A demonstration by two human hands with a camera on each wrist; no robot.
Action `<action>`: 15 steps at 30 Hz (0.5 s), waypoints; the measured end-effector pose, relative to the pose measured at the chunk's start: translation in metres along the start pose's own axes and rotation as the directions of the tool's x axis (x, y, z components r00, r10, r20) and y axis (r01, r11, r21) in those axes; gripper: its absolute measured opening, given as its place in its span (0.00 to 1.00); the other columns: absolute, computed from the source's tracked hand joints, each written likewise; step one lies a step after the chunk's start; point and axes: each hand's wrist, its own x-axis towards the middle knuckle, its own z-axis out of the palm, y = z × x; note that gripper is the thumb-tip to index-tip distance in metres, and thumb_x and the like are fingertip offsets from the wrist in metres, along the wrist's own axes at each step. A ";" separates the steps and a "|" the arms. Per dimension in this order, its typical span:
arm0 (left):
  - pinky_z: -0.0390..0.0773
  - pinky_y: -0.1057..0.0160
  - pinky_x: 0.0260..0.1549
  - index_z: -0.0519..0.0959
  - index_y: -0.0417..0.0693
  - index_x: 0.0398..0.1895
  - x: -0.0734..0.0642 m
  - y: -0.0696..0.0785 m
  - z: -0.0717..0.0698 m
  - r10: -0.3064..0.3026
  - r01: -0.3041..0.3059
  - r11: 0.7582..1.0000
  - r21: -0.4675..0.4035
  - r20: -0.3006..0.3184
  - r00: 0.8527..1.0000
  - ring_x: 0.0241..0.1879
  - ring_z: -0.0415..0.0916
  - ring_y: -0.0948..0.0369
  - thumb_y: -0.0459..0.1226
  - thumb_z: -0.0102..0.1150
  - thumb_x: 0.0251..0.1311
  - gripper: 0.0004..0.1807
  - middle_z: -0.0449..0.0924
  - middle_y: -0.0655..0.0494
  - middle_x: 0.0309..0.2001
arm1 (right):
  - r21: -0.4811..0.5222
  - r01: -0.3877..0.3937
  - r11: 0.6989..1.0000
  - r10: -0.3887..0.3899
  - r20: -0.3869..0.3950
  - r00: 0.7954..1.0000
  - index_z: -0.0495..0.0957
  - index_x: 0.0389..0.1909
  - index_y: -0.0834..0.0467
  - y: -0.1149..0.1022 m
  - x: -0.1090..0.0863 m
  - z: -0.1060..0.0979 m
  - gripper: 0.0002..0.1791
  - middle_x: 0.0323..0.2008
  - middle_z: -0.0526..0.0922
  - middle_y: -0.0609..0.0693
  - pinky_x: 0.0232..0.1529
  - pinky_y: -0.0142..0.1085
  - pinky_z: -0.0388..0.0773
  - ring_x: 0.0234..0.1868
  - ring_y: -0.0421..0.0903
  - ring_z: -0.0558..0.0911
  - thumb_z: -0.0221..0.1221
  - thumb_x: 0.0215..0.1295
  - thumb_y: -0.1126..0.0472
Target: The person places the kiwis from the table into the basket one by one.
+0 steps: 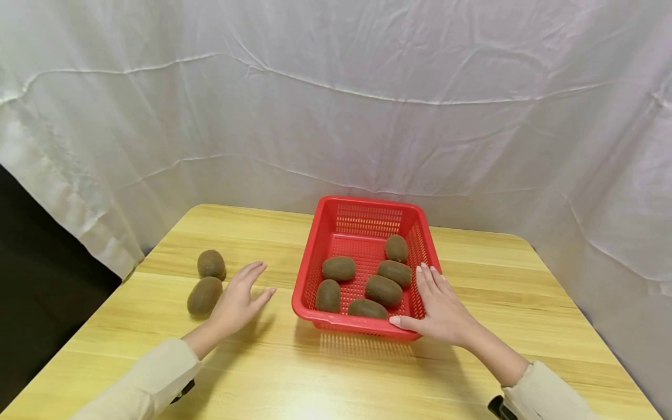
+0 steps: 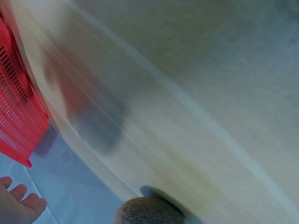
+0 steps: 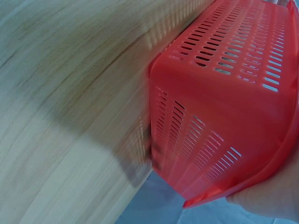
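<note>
My left hand [image 1: 234,301] is over the table with its fingers spread and nothing in them. Two brown kiwifruit lie just left of it, a rear kiwifruit [image 1: 211,264] and a front kiwifruit [image 1: 205,296]. In the left wrist view, part of one kiwifruit [image 2: 148,212] shows at the bottom edge. My right hand [image 1: 446,308] rests across the near right corner of a red plastic basket [image 1: 301,286], fingers along the right rim and thumb on the front rim. Inside the basket, several kiwifruit such as this one [image 1: 338,268] lie on the perforated floor, mostly toward the right and front.
The light wooden table [image 1: 273,379] carries the basket right of its middle. White cloth [image 1: 336,116] hangs behind and around the table. A dark gap [image 1: 47,291] shows beyond the left table edge.
</note>
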 end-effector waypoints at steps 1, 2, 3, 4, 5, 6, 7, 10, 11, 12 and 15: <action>0.71 0.45 0.55 0.71 0.30 0.56 -0.001 -0.001 0.000 -0.002 0.002 1.000 0.005 0.001 1.000 0.58 0.68 0.41 0.38 0.64 0.53 0.29 0.71 0.34 0.57 | 0.001 0.001 1.000 -0.001 0.000 1.000 0.47 0.68 0.73 0.000 0.000 0.000 0.61 0.70 0.47 0.69 0.69 0.59 0.46 0.71 0.67 0.46 0.57 0.50 0.31; 0.71 0.45 0.55 0.71 0.30 0.56 -0.001 -0.001 -0.001 -0.005 0.005 1.000 0.006 0.002 1.000 0.58 0.68 0.41 0.38 0.64 0.53 0.29 0.71 0.34 0.57 | 0.003 -0.001 1.000 0.001 0.001 1.000 0.46 0.69 0.73 0.000 0.000 0.000 0.61 0.71 0.47 0.68 0.69 0.59 0.46 0.71 0.67 0.46 0.57 0.50 0.31; 0.71 0.44 0.55 0.71 0.30 0.56 -0.002 -0.002 -0.002 -0.007 0.007 1.000 0.010 0.001 1.000 0.58 0.68 0.41 0.38 0.64 0.53 0.29 0.71 0.34 0.57 | 0.004 0.001 1.000 -0.001 0.000 1.000 0.46 0.69 0.73 0.000 0.000 0.000 0.61 0.71 0.47 0.68 0.69 0.59 0.46 0.71 0.67 0.46 0.57 0.50 0.31; 0.71 0.44 0.55 0.71 0.29 0.56 -0.003 -0.003 -0.002 -0.008 0.008 1.000 0.016 -0.001 1.000 0.58 0.68 0.41 0.38 0.65 0.53 0.29 0.71 0.34 0.57 | 0.006 0.005 1.000 -0.005 -0.003 1.000 0.46 0.68 0.73 0.000 0.000 0.000 0.61 0.70 0.47 0.69 0.68 0.59 0.46 0.70 0.67 0.46 0.57 0.50 0.31; 0.71 0.44 0.55 0.71 0.29 0.56 -0.003 -0.004 -0.002 -0.007 0.007 1.000 0.020 -0.005 1.000 0.58 0.68 0.41 0.38 0.65 0.53 0.29 0.71 0.34 0.57 | 0.005 0.004 1.000 -0.004 0.000 1.000 0.46 0.69 0.73 -0.001 0.000 0.000 0.61 0.71 0.47 0.69 0.68 0.59 0.46 0.70 0.67 0.46 0.57 0.50 0.31; 0.71 0.44 0.55 0.71 0.29 0.55 -0.004 -0.005 -0.003 -0.003 0.003 1.000 0.026 -0.010 1.000 0.57 0.69 0.41 0.38 0.65 0.52 0.29 0.72 0.34 0.56 | 0.004 0.000 1.000 0.000 0.005 1.000 0.46 0.69 0.72 -0.001 0.000 0.000 0.61 0.71 0.46 0.68 0.69 0.59 0.46 0.71 0.67 0.46 0.57 0.50 0.30; 0.71 0.44 0.55 0.71 0.29 0.55 -0.005 -0.006 -0.003 0.001 0.000 1.000 0.030 -0.015 1.000 0.57 0.69 0.42 0.38 0.65 0.52 0.29 0.72 0.34 0.56 | 0.004 0.001 1.000 -0.001 0.004 1.000 0.46 0.69 0.72 -0.001 0.000 -0.001 0.61 0.71 0.46 0.68 0.68 0.59 0.46 0.71 0.67 0.46 0.57 0.50 0.30; 0.71 0.44 0.55 0.72 0.28 0.54 -0.007 -0.009 -0.003 0.027 -0.026 0.999 0.045 -0.035 0.999 0.56 0.70 0.42 0.38 0.66 0.51 0.29 0.73 0.34 0.55 | 0.001 -0.005 1.000 0.005 0.012 1.000 0.46 0.69 0.72 -0.001 0.000 -0.002 0.61 0.71 0.46 0.68 0.69 0.59 0.46 0.71 0.67 0.46 0.56 0.50 0.30; 0.72 0.44 0.55 0.72 0.28 0.54 -0.007 -0.009 -0.003 0.037 -0.035 0.998 0.048 -0.041 0.998 0.56 0.70 0.41 0.37 0.66 0.51 0.29 0.73 0.34 0.54 | 0.000 -0.008 1.000 0.008 0.015 1.000 0.45 0.69 0.72 0.000 0.000 -0.002 0.61 0.71 0.46 0.68 0.69 0.59 0.45 0.71 0.67 0.45 0.56 0.51 0.30; 0.72 0.43 0.54 0.72 0.28 0.53 -0.008 -0.010 -0.003 0.044 -0.041 0.998 0.052 -0.047 0.998 0.56 0.70 0.41 0.37 0.67 0.50 0.29 0.73 0.34 0.54 | 0.000 -0.011 1.000 0.011 0.019 1.000 0.45 0.69 0.72 0.000 0.000 -0.002 0.61 0.71 0.46 0.68 0.69 0.58 0.45 0.71 0.66 0.45 0.56 0.51 0.30; 0.72 0.43 0.54 0.72 0.28 0.53 -0.010 -0.012 -0.004 0.055 -0.052 0.997 0.064 -0.056 0.997 0.55 0.70 0.41 0.37 0.67 0.49 0.29 0.73 0.34 0.54 | 0.003 -0.010 1.000 0.010 0.023 1.000 0.45 0.69 0.72 0.000 0.000 -0.002 0.61 0.71 0.46 0.68 0.69 0.58 0.45 0.71 0.66 0.45 0.57 0.50 0.31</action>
